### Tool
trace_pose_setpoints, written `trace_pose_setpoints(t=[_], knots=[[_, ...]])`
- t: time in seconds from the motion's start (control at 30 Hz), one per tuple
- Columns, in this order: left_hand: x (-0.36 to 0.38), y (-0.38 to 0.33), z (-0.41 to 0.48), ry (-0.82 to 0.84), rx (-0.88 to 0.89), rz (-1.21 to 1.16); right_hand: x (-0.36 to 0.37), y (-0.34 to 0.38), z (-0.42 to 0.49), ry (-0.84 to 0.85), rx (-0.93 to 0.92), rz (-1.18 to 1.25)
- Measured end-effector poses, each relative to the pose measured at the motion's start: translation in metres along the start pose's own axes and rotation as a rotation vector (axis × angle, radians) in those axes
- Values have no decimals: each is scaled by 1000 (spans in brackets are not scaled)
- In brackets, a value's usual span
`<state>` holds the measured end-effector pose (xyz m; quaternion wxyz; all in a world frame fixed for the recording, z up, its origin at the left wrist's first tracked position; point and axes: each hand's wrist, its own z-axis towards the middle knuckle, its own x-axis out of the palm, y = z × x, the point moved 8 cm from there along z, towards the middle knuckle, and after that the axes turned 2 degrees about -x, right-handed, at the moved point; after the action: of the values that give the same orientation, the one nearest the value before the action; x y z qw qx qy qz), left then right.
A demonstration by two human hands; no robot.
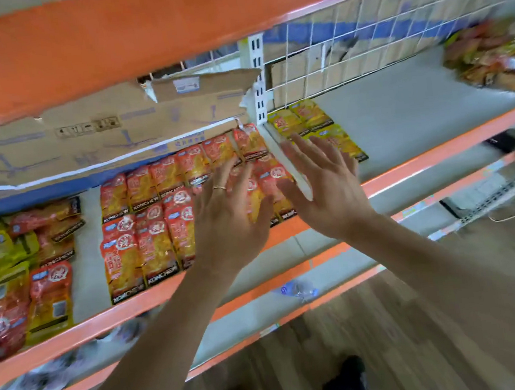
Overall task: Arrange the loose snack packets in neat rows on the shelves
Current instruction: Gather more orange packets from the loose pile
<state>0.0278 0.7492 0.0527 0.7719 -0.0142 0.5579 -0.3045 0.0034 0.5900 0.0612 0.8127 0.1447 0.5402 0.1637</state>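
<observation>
We find both hands spread flat, gripping nothing: the left hand [230, 220] lies on the rowed red packets [151, 225] at frame centre, whose long axes run front to back, and the right hand [325, 187] is at the divider [280, 148]. The shelf [415, 108] carries a loose pile [13, 268] at lower left, nearer the left hand, and yellow packets [305, 118] right of the divider.

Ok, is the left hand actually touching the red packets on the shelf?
Cannot tell. In the head view the left hand, fingers spread, overlaps the red packets, but from this angle neither contact nor a gap shows plainly.
</observation>
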Motion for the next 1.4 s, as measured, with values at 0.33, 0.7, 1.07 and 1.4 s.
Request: trace_pose_setpoints(t=[0.33, 0.7, 1.07, 1.4], knots=[[86, -209, 70, 4, 222, -96, -148, -190, -35, -69, 224, -164], [175, -363, 135, 102, 406, -187, -234, -330, -51, -154, 438, -263], [281, -452, 252, 135, 473, -238, -266, -471, 6, -188, 575, -228], [341, -508, 327, 198, 494, -231, -289, -565, 59, -142, 614, -223]])
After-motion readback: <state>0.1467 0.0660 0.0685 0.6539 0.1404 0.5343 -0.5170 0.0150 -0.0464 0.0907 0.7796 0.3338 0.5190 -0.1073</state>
